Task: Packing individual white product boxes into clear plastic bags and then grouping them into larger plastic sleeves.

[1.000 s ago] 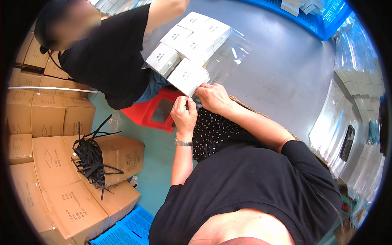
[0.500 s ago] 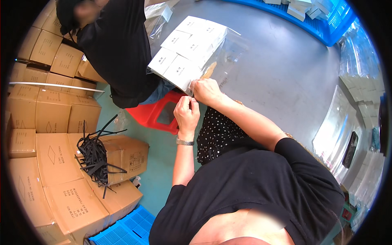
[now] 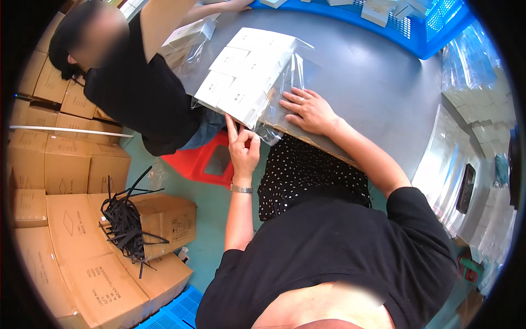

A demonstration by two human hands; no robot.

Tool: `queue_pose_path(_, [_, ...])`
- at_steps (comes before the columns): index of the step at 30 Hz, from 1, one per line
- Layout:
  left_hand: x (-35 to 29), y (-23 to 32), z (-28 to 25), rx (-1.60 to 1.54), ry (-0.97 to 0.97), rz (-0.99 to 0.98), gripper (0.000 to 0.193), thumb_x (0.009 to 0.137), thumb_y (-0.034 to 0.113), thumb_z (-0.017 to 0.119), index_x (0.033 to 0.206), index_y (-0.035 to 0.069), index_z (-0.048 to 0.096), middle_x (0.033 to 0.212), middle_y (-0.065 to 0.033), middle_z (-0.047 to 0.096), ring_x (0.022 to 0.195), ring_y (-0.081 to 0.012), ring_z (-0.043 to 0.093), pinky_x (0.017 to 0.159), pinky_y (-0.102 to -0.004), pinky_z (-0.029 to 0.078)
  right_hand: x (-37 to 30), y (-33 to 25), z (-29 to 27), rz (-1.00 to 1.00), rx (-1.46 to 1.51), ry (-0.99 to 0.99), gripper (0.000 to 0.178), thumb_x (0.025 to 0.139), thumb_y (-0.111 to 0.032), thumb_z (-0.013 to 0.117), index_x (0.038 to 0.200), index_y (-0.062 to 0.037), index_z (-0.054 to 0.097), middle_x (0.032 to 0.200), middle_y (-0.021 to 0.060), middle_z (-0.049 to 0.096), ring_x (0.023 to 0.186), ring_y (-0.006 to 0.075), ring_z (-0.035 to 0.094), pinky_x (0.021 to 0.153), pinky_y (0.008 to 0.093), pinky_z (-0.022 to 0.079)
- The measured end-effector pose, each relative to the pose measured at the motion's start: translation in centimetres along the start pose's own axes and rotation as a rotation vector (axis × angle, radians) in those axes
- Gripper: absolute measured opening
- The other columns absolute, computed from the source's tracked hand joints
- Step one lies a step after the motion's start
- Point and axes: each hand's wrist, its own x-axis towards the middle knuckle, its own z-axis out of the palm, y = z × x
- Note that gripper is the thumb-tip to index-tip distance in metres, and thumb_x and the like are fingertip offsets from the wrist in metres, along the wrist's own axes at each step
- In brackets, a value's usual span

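Note:
A block of white boxes point(image 3: 241, 68) lies on the grey table at its near left edge, wrapped in a clear plastic bag point(image 3: 291, 74). My left hand point(image 3: 244, 151) is at the near corner of the block. Its index finger stretches up against the lowest box, while the thumb and other fingers are curled together at the bag's loose end, which hangs over the table edge. My right hand point(image 3: 312, 114) lies flat with fingers spread, palm down on the table beside the block, its fingertips by the film.
A person point(image 3: 148, 98) in black sits at the left, near a red stool point(image 3: 205, 162), one arm over the table. Blue baskets point(image 3: 424, 38) stand at the far edge. Cartons point(image 3: 71, 230) with black straps point(image 3: 126, 225) fill the left; plastic-wrapped stacks point(image 3: 476, 93) line the right.
My right hand has left my left hand, moved right and flattened on the table. My left index finger has straightened against the box. The other person has leaned and reached across the table.

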Motion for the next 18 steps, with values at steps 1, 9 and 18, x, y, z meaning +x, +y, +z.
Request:
queue_pose_path(1, [0.0,1.0,0.2,-0.086,-0.046,-0.002,0.011,0.083,0.007,0.060,0.075,0.000,0.062,0.158,-0.0343,0.014,0.144,-0.0412,0.033,0.109,-0.0416,0.038,-1.2,-0.5,-0.6,0.068,-0.010,-0.011,0.055,0.098,-0.048,0.046,0.141,-0.0146,0.053,0.150,0.0074,0.046,0.143,0.0275,0.036,0.118,0.0453,0.027])
queue_pose_path(9, [2.1,3.4,1.5,0.057,-0.133,0.078,0.035,0.080,0.032,0.077,0.089,0.002,0.062,0.145,-0.0220,0.047,0.129,-0.0411,0.048,0.106,-0.0506,0.040,-12.4,-3.2,-4.6,0.233,-0.019,0.071,0.048,0.095,-0.041,0.055,0.134,-0.0124,0.057,0.143,0.0093,0.052,0.135,0.0297,0.044,0.110,0.0467,0.034])
queue_pose_path(18, [5.5,8.7,6.1,0.698,-0.683,0.309,0.086,0.077,0.044,0.078,0.152,0.036,0.035,0.159,-0.0168,0.027,0.143,-0.0544,0.018,0.100,-0.0766,0.029,-15.7,-7.5,-4.5,0.326,-0.067,0.175,0.048,0.091,-0.042,0.061,0.130,-0.0145,0.060,0.140,0.0065,0.054,0.126,0.0265,0.049,0.102,0.0421,0.036])
